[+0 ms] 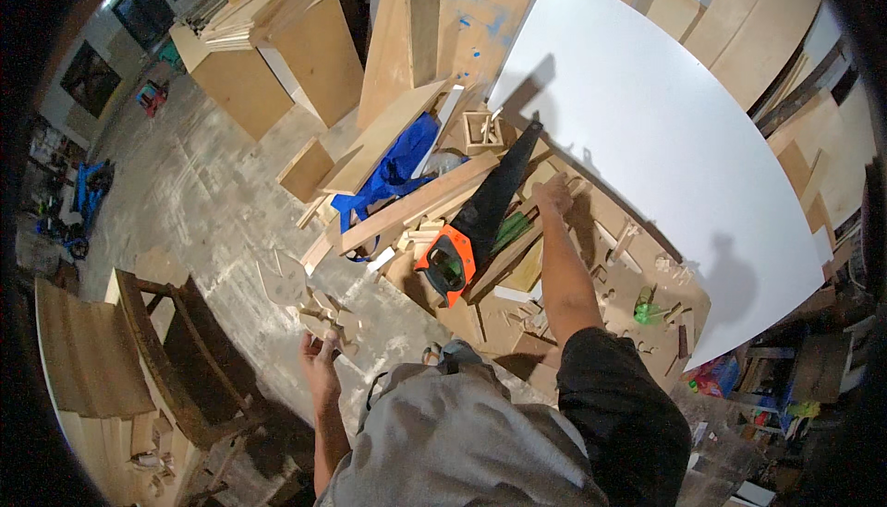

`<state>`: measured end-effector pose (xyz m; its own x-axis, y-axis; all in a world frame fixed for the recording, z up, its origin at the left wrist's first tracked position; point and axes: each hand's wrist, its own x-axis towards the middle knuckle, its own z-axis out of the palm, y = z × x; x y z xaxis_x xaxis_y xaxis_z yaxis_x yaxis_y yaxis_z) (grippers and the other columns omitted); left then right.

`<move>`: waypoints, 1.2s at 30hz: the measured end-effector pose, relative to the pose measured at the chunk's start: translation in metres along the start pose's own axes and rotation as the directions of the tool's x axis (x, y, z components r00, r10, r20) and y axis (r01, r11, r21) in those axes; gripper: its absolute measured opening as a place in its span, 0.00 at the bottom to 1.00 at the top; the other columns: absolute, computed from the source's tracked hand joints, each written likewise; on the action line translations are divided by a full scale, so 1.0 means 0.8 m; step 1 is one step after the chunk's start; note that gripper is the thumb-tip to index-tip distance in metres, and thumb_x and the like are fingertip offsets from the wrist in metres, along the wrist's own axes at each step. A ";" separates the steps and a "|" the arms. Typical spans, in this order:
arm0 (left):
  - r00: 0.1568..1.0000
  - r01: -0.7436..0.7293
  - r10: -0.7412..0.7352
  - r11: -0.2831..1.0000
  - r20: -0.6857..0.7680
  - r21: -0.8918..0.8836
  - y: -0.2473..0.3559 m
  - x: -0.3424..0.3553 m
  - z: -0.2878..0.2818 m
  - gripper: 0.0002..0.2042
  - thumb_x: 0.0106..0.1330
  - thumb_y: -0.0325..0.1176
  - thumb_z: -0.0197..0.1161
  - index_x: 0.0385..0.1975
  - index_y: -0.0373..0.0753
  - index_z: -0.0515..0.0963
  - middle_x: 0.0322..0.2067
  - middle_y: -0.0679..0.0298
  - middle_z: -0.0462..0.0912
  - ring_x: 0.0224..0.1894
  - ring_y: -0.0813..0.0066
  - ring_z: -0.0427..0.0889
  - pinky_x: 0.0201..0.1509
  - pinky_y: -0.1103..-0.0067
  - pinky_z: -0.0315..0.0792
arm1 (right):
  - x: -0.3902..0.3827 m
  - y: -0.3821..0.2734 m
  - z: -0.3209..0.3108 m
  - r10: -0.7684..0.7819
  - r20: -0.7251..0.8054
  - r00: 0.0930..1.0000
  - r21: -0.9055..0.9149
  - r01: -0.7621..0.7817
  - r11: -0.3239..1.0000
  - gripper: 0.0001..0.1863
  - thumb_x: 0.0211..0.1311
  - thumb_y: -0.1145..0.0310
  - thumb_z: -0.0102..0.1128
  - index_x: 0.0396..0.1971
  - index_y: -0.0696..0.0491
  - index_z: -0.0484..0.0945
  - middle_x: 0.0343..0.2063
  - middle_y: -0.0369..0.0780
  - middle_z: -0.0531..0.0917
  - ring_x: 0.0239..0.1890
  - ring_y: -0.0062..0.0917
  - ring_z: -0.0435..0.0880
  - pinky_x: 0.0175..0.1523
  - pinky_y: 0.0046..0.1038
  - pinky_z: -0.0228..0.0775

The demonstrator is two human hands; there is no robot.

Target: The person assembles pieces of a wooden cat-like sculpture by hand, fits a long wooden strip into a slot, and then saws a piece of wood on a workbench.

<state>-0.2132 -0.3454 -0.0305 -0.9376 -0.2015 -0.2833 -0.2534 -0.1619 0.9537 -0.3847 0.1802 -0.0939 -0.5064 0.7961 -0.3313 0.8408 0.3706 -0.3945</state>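
Note:
Low on the left, my left hand [321,356] is closed on a pale wooden piece made of flat, curved cut-out shapes [325,315]. A broader pale panel [282,276] shows just beyond it; I cannot tell whether the two are joined. My right arm stretches forward over a heap of timber, and my right hand [552,195] is closed among wood pieces at the heap's far side. What its fingers hold is too small to make out. A handsaw [462,230] with a black blade and orange handle lies slantwise left of that hand, apart from it.
A large white board [647,138] leans beyond the heap. Blue cloth [397,170] and long planks [420,202] lie left of the saw. A small wooden box [481,130], a green object [647,311], stacked panels [268,73] and a wooden frame [176,359] stand around.

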 end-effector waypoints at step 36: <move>0.670 0.290 0.277 0.757 0.689 -0.586 0.143 0.055 0.235 0.10 0.70 0.28 0.57 0.50 0.43 0.70 0.39 0.68 0.81 0.31 0.84 0.79 0.45 0.76 0.78 | -0.361 -0.044 -0.058 -0.533 -0.248 0.809 0.926 0.360 0.116 0.30 0.69 0.67 0.53 0.69 0.57 0.58 0.65 0.42 0.67 0.61 0.25 0.69 0.64 0.28 0.61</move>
<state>-0.3283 -0.1911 0.0847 -0.8623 0.4856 0.1434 -0.3242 -0.7470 0.5804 -0.2594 -0.0401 0.0557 -0.8104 0.5652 0.1543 -0.2615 -0.1132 -0.9585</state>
